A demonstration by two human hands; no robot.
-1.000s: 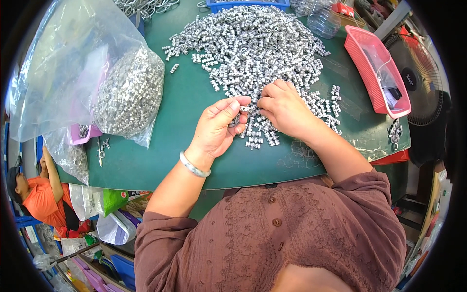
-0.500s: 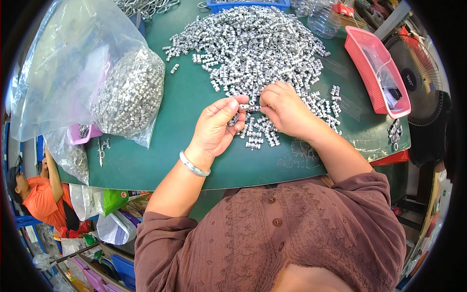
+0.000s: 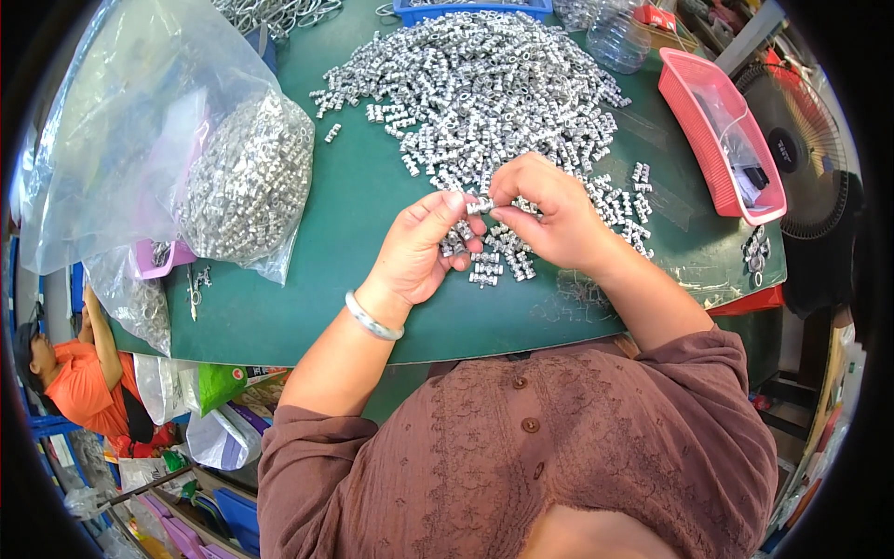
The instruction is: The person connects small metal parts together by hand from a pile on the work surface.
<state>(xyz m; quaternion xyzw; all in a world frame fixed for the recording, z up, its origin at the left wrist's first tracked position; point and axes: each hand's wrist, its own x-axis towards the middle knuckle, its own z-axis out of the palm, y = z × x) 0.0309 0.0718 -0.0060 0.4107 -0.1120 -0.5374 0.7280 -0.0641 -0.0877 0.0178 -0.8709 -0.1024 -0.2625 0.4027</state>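
A big heap of small silver metal fittings lies on the green table. My left hand and my right hand meet over the heap's near edge. Between their fingertips they pinch one small silver fitting. More fittings rest in my left palm. A silver bangle circles my left wrist. A small cluster of fittings lies just below the hands.
A large clear plastic bag of the same silver parts stands at the left. A pink tray sits at the right, a fan beyond it. A blue bin is at the far edge. A person in orange sits lower left.
Both hands have lifted slightly and brought their fingertips together on one fitting. Otherwise the table looks the same.
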